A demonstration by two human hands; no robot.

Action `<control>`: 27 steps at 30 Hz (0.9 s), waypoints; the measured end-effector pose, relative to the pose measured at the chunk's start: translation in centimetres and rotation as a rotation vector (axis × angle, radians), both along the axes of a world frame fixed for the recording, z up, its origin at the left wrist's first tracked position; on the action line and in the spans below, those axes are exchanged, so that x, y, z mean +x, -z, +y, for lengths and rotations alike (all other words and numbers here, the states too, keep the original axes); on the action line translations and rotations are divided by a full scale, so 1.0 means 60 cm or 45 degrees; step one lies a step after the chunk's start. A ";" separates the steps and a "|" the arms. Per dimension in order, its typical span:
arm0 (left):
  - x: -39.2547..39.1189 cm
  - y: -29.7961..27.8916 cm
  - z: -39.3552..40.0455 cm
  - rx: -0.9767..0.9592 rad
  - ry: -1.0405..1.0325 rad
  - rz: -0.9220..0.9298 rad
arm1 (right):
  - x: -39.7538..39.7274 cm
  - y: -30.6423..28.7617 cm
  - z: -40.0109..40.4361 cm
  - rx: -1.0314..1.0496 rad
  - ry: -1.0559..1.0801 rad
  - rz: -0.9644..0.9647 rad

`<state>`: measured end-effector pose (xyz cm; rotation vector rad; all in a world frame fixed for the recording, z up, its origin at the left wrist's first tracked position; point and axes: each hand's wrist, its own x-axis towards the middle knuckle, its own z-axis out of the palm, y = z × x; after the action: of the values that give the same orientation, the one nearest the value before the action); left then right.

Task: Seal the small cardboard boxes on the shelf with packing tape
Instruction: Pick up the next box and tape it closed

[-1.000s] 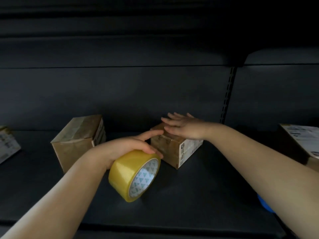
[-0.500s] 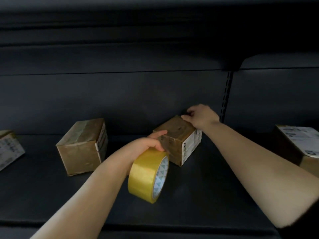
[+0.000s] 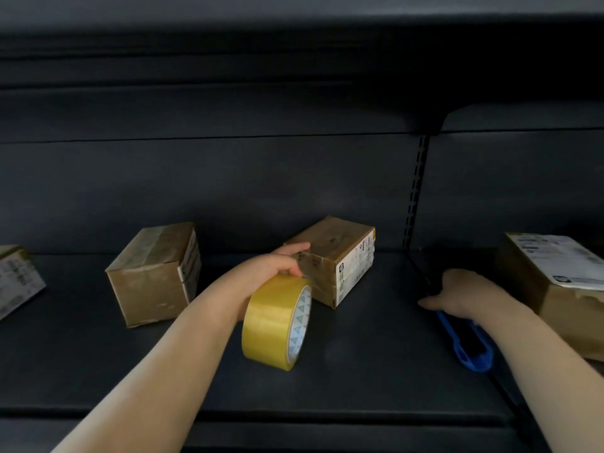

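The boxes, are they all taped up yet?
Not yet. The left box looks taped across its top. The left hand holds the yellow tape roll against the middle box, while the right hand reaches a blue tool. Whether the right box needs tape is unclear.

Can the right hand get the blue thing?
Probably yes. The right hand already rests right at the near end of the blue tool on the dark shelf; nothing lies between them, and the big box stands off to the side.
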<state>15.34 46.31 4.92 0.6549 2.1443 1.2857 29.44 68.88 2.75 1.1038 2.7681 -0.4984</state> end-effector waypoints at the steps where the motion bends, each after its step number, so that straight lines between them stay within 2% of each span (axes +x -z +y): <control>1: -0.001 -0.002 0.000 -0.014 0.005 -0.003 | -0.002 0.002 -0.001 -0.046 -0.015 0.067; 3: -0.002 -0.002 -0.005 -0.024 0.011 -0.004 | -0.002 -0.004 -0.011 0.030 -0.135 0.249; 6: 0.006 -0.003 -0.012 0.025 0.014 -0.003 | 0.006 -0.040 -0.051 0.161 -0.452 0.644; 7: 0.009 -0.004 -0.013 0.036 0.014 0.001 | 0.008 -0.058 -0.072 0.206 -0.569 0.683; 11: 0.017 -0.008 -0.011 0.052 0.003 0.025 | -0.005 -0.106 -0.156 0.602 -0.871 0.508; 17: 0.001 0.008 -0.014 0.007 0.055 0.089 | -0.040 -0.098 -0.207 0.927 -0.972 0.110; 22: 0.000 0.016 -0.020 0.013 0.073 0.061 | -0.037 -0.081 -0.194 0.899 -1.011 -0.237; 27: -0.007 0.009 -0.020 0.021 0.029 -0.020 | -0.016 -0.076 -0.094 0.330 -0.934 -0.025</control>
<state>14.92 45.09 4.37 0.6723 2.1100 1.2939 28.49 63.25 7.31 0.0589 2.9866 -0.0358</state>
